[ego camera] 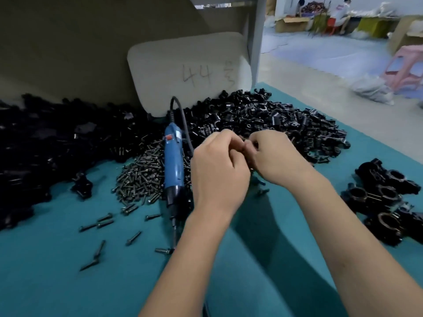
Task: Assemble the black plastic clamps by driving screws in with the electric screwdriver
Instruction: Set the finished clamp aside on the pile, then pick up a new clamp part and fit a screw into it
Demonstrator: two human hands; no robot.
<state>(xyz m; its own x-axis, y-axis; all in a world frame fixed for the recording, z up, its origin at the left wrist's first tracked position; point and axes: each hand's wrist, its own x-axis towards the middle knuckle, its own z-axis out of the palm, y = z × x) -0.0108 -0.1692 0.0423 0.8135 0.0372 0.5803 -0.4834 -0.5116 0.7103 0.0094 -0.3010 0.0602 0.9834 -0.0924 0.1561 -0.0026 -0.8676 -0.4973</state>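
My left hand (217,165) and my right hand (272,156) meet above the teal table (68,282), fingers curled together around a small dark part that is almost fully hidden. The blue electric screwdriver (173,165) lies on the table just left of my left hand, bit pointing toward me, untouched. It rests on a heap of dark screws (139,177). A large pile of black clamp parts (263,120) spreads behind my hands. Assembled black clamps (384,200) are grouped at the right.
Another mass of black parts (45,143) covers the left of the table. Loose screws (105,223) lie scattered at front left. A pale board marked 44 (187,72) leans behind the piles. Beyond the table's right edge are floor, a pink stool (405,67) and people far off.
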